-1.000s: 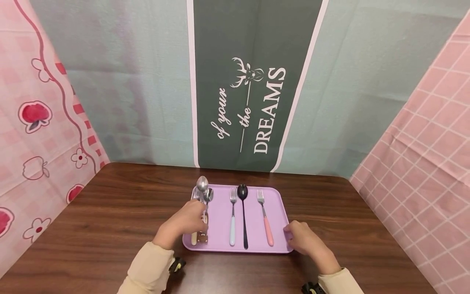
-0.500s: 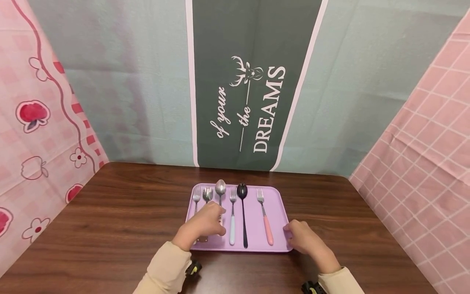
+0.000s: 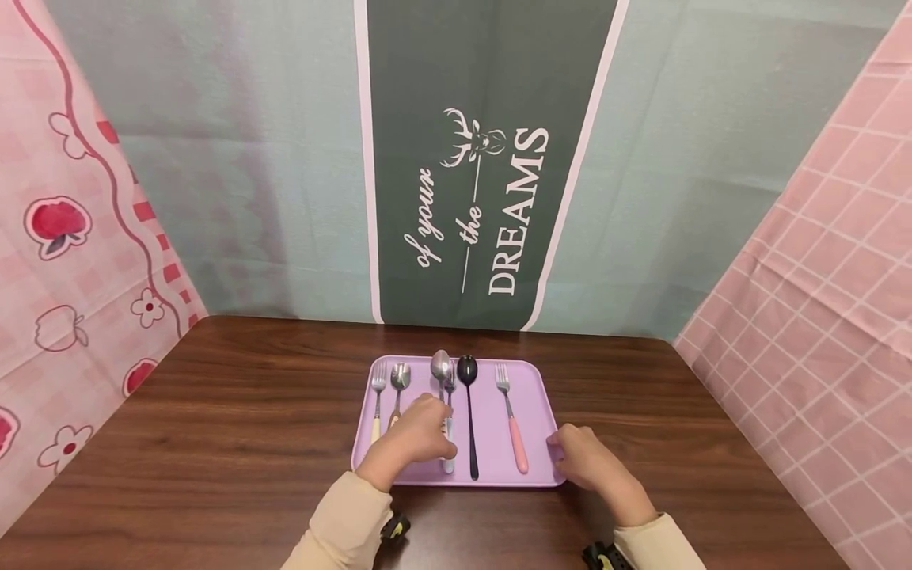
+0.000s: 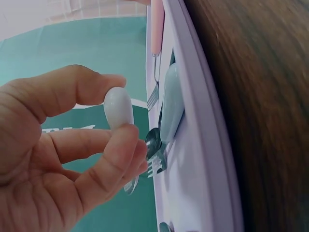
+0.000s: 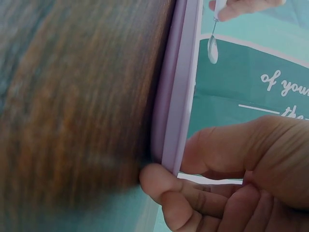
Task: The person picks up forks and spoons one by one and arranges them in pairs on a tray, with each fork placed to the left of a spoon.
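Note:
My left hand holds a metal spoon by its white handle, pinched between thumb and fingers, raised over the lilac tray. In the head view the spoon overlaps a fork with a light-blue handle that lies on the tray. A long black spoon lies just right of that fork. My right hand grips the tray's right edge near the front corner, thumb on the inner side and fingers beneath the rim.
Farther right on the tray is a fork with a pink handle. At its left side lie a fork with a cream handle and a short spoon. Fabric backdrops stand behind and beside the brown wooden table.
My left hand has lifted the white-handled spoon from the tray's left side and carried it right, over the light-blue fork. My right hand has stayed at the tray's edge.

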`<state>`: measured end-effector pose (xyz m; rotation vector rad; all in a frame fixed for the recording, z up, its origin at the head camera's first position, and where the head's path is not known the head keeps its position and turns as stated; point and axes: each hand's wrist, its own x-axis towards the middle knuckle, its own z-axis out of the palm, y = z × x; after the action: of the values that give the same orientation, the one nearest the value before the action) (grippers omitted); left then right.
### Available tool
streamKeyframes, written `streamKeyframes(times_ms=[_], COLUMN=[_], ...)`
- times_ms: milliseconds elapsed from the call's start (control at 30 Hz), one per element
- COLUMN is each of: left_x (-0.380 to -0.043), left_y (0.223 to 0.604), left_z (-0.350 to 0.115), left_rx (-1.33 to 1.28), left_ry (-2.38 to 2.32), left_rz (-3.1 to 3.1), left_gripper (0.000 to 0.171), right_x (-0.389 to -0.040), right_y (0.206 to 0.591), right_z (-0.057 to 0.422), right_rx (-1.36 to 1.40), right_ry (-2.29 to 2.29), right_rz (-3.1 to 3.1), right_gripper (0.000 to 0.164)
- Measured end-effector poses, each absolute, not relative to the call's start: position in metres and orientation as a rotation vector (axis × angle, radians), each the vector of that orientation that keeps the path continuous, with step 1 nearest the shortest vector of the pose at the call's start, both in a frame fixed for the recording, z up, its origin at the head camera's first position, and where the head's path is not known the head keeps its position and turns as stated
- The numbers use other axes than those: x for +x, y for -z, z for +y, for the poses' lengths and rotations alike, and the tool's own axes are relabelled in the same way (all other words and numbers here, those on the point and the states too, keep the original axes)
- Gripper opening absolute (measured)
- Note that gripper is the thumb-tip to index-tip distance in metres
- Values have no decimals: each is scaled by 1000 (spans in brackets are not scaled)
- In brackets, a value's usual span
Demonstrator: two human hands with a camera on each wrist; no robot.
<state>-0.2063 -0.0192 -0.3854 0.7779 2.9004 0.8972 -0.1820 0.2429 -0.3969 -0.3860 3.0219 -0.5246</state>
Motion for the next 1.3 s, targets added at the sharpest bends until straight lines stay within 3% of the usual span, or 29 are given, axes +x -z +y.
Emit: streamKeyframes(times_ms=[100, 333, 533, 767, 1300], left_x=[-206, -208, -206, -204, -206], left_y=[385, 387, 388, 386, 398], left_z=[-15, 0, 11, 25, 48], left_rx=[777, 799, 815, 845, 818], left_ry=[-918, -896, -861, -874, -904], left_rz=[2888, 2881, 2895, 2855, 2832], left_gripper=[42, 24, 31, 22, 24], right_x=[-182, -183, -183, -183, -182], right_y=[397, 398, 398, 398, 399], right_z=[242, 243, 245, 245, 243], right_rx=[-389, -385, -392, -386, -419], right_ry=[533, 514, 512, 510, 546], right_rz=[3017, 3030, 3024, 3034, 3031], right_gripper=[27, 25, 28, 27, 19])
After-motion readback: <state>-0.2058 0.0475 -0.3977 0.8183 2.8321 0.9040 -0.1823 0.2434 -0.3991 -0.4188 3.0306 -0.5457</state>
